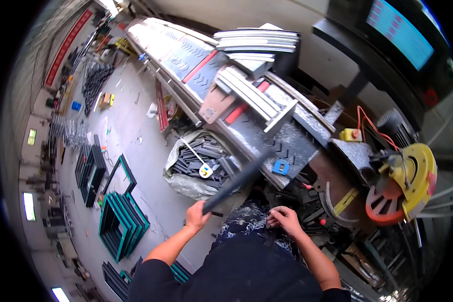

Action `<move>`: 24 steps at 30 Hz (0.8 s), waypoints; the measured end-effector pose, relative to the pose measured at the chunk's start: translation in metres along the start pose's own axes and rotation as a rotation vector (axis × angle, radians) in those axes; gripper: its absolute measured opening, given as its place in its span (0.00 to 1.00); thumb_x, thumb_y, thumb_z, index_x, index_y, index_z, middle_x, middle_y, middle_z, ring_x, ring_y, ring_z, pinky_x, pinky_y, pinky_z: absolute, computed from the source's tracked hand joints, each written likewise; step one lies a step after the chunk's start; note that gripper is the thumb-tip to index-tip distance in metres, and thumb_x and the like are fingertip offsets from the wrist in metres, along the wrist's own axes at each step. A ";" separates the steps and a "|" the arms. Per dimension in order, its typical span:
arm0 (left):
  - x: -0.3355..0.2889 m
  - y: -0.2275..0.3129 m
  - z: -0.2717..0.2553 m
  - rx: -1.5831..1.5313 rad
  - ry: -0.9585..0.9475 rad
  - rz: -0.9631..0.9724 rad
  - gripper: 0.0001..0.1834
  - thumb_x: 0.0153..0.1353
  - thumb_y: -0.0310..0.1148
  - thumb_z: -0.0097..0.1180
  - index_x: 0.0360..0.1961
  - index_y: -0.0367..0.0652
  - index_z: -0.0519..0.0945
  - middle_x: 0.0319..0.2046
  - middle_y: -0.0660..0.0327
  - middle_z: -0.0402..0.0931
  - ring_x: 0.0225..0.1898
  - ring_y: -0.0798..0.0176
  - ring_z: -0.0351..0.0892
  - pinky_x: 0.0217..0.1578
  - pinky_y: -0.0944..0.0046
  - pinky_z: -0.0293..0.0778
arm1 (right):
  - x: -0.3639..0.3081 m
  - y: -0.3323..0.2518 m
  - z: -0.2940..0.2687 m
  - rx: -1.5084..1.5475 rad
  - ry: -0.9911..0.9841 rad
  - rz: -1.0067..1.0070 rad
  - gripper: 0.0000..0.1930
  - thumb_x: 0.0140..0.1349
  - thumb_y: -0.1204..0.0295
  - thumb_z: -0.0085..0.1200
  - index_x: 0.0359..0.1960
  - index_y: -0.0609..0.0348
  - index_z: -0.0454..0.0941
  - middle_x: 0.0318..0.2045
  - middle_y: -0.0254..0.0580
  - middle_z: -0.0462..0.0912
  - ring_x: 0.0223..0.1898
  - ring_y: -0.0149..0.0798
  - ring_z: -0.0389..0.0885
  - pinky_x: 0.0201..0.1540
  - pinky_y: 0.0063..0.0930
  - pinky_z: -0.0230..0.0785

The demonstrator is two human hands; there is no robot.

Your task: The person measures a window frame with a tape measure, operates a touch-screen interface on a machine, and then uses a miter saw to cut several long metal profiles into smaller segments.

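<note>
Bar (239, 180) near sack (178, 184) of strips (211, 150)

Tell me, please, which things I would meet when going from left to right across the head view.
Red banner, stack of green-edged frames, left hand holding a dark bar, right hand, small yellow box, yellow-and-orange round guard.

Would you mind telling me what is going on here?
The person's left hand holds a long dark bar that slants up toward the workbench. The right hand, loosely curled, appears to hold nothing. A sack of short dark pieces stands beside the workbench, with a yellow-and-orange saw at the right.
</note>
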State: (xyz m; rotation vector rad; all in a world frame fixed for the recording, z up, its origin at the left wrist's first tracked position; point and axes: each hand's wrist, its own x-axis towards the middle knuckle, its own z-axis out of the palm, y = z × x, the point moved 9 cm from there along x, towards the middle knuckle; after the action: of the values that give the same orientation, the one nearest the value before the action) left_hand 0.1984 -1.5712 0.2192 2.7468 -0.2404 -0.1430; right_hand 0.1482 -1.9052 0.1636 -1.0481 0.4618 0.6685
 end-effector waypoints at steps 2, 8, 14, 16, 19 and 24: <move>-0.015 -0.063 -0.008 -0.062 0.122 -0.498 0.24 0.58 0.45 0.60 0.48 0.40 0.72 0.36 0.47 0.79 0.36 0.39 0.79 0.37 0.45 0.73 | 0.017 0.001 0.000 -0.076 0.049 0.005 0.12 0.68 0.67 0.52 0.43 0.66 0.77 0.32 0.43 0.83 0.32 0.31 0.82 0.35 0.23 0.77; -0.008 -0.249 0.118 -0.183 0.367 -1.056 0.23 0.57 0.46 0.61 0.40 0.35 0.73 0.36 0.45 0.80 0.40 0.39 0.80 0.41 0.46 0.73 | 0.039 -0.013 0.027 -0.215 0.103 0.046 0.10 0.68 0.70 0.51 0.42 0.65 0.76 0.32 0.42 0.83 0.31 0.31 0.82 0.35 0.24 0.77; 0.031 -0.287 0.183 -0.464 0.097 -1.392 0.33 0.50 0.51 0.67 0.48 0.35 0.74 0.48 0.46 0.78 0.50 0.45 0.78 0.51 0.49 0.72 | 0.027 -0.033 0.021 -0.292 0.294 0.016 0.10 0.67 0.71 0.51 0.43 0.67 0.75 0.33 0.44 0.82 0.32 0.33 0.82 0.36 0.25 0.77; 0.049 -0.289 0.171 -0.228 -0.064 -1.359 0.40 0.46 0.57 0.69 0.52 0.38 0.74 0.54 0.48 0.75 0.55 0.47 0.76 0.55 0.49 0.72 | 0.018 -0.030 0.010 -0.271 0.360 0.023 0.11 0.67 0.71 0.51 0.44 0.68 0.75 0.33 0.44 0.82 0.32 0.33 0.82 0.36 0.25 0.77; 0.070 -0.273 0.125 0.040 -0.051 -1.346 0.45 0.45 0.59 0.68 0.57 0.37 0.70 0.52 0.44 0.71 0.54 0.42 0.73 0.52 0.46 0.73 | 0.003 -0.031 -0.007 -0.280 0.422 -0.004 0.11 0.67 0.71 0.52 0.44 0.67 0.76 0.33 0.43 0.83 0.33 0.32 0.82 0.36 0.24 0.76; 0.184 -0.071 0.015 -0.032 0.560 -0.084 0.21 0.61 0.31 0.55 0.55 0.37 0.72 0.52 0.48 0.72 0.55 0.45 0.69 0.58 0.46 0.63 | -0.083 -0.156 -0.006 -0.877 0.732 -0.357 0.09 0.62 0.72 0.56 0.40 0.64 0.80 0.33 0.44 0.84 0.32 0.37 0.83 0.38 0.28 0.75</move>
State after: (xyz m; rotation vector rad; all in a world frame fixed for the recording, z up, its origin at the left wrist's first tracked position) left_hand 0.3871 -1.5459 0.1660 2.6368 0.0321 0.5857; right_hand 0.1975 -1.9862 0.3123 -2.1724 0.5959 0.1122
